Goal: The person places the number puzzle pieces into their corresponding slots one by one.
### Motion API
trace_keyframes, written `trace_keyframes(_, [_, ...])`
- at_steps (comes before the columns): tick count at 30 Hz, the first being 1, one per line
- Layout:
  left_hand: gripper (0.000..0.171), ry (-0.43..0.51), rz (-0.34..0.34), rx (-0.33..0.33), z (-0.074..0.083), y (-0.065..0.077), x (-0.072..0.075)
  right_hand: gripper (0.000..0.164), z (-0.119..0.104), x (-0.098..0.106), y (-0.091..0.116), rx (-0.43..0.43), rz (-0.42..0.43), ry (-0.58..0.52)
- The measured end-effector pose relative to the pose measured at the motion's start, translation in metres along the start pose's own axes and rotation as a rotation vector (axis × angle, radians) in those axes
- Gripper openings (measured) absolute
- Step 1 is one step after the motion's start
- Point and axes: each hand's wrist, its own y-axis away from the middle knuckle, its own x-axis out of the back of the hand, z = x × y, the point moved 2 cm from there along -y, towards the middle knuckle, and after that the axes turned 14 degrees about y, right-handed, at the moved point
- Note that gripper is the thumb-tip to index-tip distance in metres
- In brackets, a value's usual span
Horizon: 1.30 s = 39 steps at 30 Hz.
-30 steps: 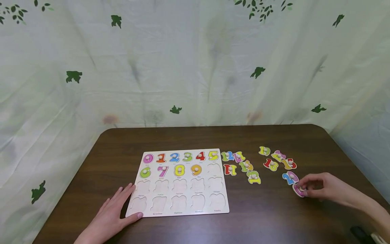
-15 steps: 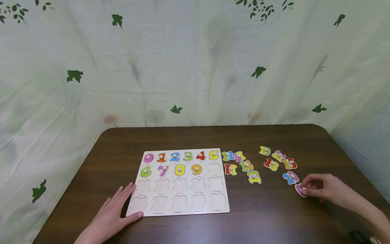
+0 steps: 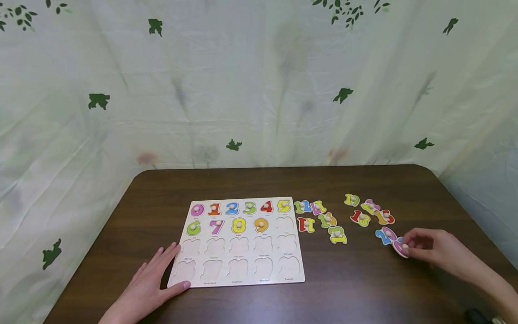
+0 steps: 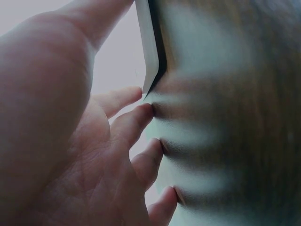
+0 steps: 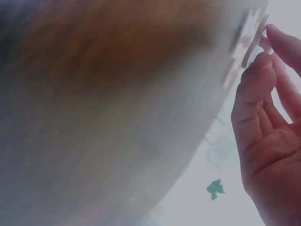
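My left hand (image 3: 147,281) rests with spread fingers at the left edge of a white number puzzle board (image 3: 239,284). The thumb lies on the board's near-left corner, and in the left wrist view the fingertips (image 4: 141,110) meet the table beside it. Thumb and fingers of my right hand (image 3: 441,252) pinch the knob of a purple number puzzle piece (image 3: 399,249), which is tilted. Part of its figure is hidden by the fingers. Just behind it lies the blue-and-purple 20 piece (image 3: 383,236), partly overlapped by it in the head view.
Pieces 0 to 9 sit in the board's upper slots; the lower recesses (image 3: 238,246) are bare. Several loose two-digit pieces, such as the red 11 (image 3: 305,225) and the 15 (image 3: 384,217), lie right of the board. A dark object (image 3: 477,316) is at the lower right.
The right hand has shifted slightly right and up with the purple piece, which is now more tilted and overlaps the 20 piece in view. The left hand and the board stay put.
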Motion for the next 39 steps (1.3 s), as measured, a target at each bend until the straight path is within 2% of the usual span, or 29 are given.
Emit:
trace_keyframes(3, [0.099, 0.006, 0.002, -0.001, 0.0, 0.001, 0.0, 0.015, -0.01, 0.003, -0.003, 0.077, 0.08, 0.002])
trace_keyframes(6, [0.099, 0.008, 0.002, 0.0, 0.0, 0.001, 0.0, 0.017, -0.024, 0.004, -0.009, 0.134, 0.12, -0.023])
trace_keyframes(12, [0.1, 0.006, -0.003, 0.004, 0.0, 0.0, 0.0, 0.019, -0.057, -0.003, -0.031, 0.205, 0.136, -0.075])
trace_keyframes(20, [0.097, 0.025, 0.014, -0.019, 0.001, 0.002, 0.002, 0.019, -0.113, -0.02, -0.074, 0.375, 0.06, -0.194])
trace_keyframes(24, [0.096, 0.029, 0.023, -0.029, 0.002, 0.003, 0.002, 0.021, -0.143, -0.032, -0.095, 0.452, 0.003, -0.189])
trace_keyframes(28, [0.095, 0.028, 0.03, -0.035, 0.003, 0.003, 0.002, 0.022, -0.167, -0.044, -0.115, 0.492, -0.054, -0.163])
trace_keyframes(32, [0.095, 0.029, 0.034, -0.039, 0.003, 0.003, 0.002, 0.02, -0.182, -0.056, -0.131, 0.515, -0.111, -0.135])
trace_keyframes(39, [0.096, 0.03, 0.029, -0.027, 0.003, 0.004, 0.003, 0.016, -0.191, -0.068, -0.151, 0.539, -0.176, -0.09])
